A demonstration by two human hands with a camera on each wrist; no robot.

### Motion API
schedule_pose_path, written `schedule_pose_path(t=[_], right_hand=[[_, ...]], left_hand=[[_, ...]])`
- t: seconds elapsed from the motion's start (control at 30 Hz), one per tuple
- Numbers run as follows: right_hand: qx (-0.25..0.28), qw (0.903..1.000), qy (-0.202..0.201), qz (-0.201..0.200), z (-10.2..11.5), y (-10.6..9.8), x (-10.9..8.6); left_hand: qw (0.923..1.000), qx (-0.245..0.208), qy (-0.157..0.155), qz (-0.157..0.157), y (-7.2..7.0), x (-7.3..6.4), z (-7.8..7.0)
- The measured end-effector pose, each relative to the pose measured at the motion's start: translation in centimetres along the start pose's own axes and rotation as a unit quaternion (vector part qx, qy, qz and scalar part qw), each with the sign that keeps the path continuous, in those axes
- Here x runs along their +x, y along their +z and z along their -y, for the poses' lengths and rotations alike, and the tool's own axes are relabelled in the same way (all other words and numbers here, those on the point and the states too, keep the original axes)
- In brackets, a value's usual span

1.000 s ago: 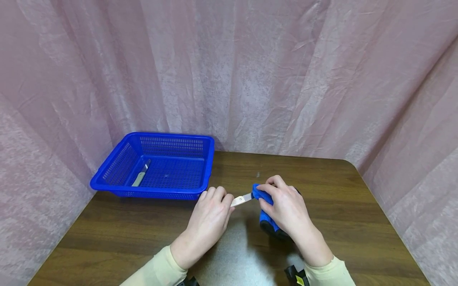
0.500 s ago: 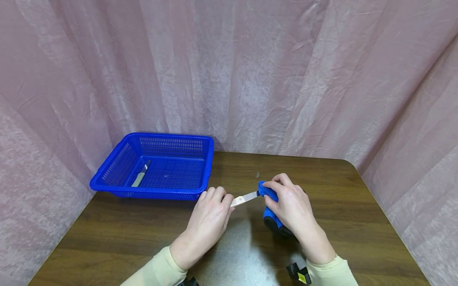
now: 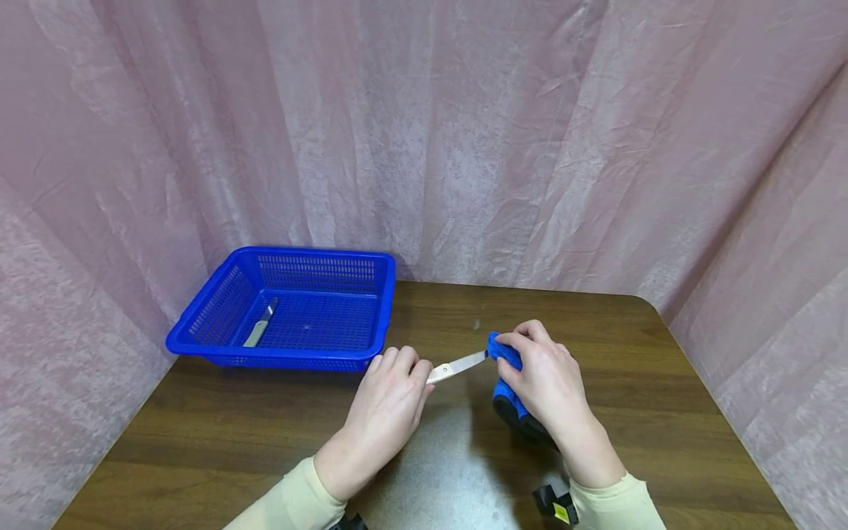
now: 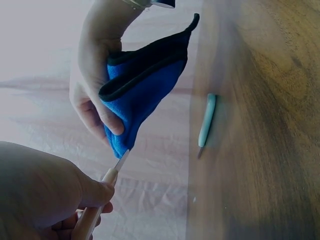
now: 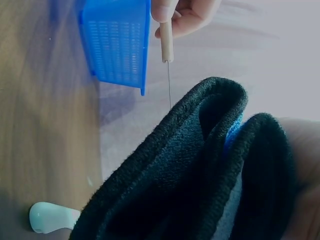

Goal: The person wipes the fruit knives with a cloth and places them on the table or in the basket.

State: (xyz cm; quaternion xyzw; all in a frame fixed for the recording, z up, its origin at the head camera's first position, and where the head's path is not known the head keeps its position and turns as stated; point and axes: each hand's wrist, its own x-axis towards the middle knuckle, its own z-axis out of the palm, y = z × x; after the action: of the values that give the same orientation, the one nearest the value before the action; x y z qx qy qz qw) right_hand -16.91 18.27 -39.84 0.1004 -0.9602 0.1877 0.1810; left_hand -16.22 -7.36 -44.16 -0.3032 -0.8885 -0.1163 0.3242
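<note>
- My left hand (image 3: 391, 405) is curled round the handle of the knife (image 3: 457, 366), which sits to the right of the blue basket (image 3: 281, 353); my right hand (image 3: 546, 375) pinches the blue cloth (image 3: 507, 353), farther right of the basket.
- The blade's tip is wrapped in the fold – if I squeeze too hard or slip, the edge could cut through to my fingers. I cannot tell which way it faces.
- A loose left grip might let the handle twist and the knife drop.
- Only the head view shows the second knife (image 3: 255, 335), inside the basket.
- Both wrist views show a pale-green-handled tool (image 4: 207, 120) on the worktop (image 3: 629, 368), well right of the basket – the head view does not show it.
</note>
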Motion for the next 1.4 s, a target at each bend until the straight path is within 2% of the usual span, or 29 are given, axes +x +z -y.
schedule_pose_path(t=[0.27, 0.83, 1.03, 1.27, 1.4], right_hand=[[0.005, 1.0000, 0.004, -0.003, 0.1, -0.2, 0.0], [0.006, 0.9999, -0.009, -0.011, 0.4, -0.2, -0.5], [0.009, 0.9996, -0.024, -0.015, 0.7, -0.2, -0.5], [0.012, 0.9991, -0.035, -0.020, 1.1, -0.3, -0.2], [0.013, 0.9989, -0.041, -0.018, 1.3, -0.4, 0.0]], left_hand=[[0.9999, 0.010, -0.004, 0.004, -0.1, 0.1, 0.0], [0.9997, 0.016, -0.012, -0.015, -0.8, 0.1, 0.5], [0.9992, 0.031, -0.023, -0.014, -1.4, 0.4, 1.2], [0.9981, 0.035, -0.012, -0.049, -2.2, 0.8, 2.3], [0.9977, 0.037, -0.010, -0.056, -2.8, 1.1, 3.0]])
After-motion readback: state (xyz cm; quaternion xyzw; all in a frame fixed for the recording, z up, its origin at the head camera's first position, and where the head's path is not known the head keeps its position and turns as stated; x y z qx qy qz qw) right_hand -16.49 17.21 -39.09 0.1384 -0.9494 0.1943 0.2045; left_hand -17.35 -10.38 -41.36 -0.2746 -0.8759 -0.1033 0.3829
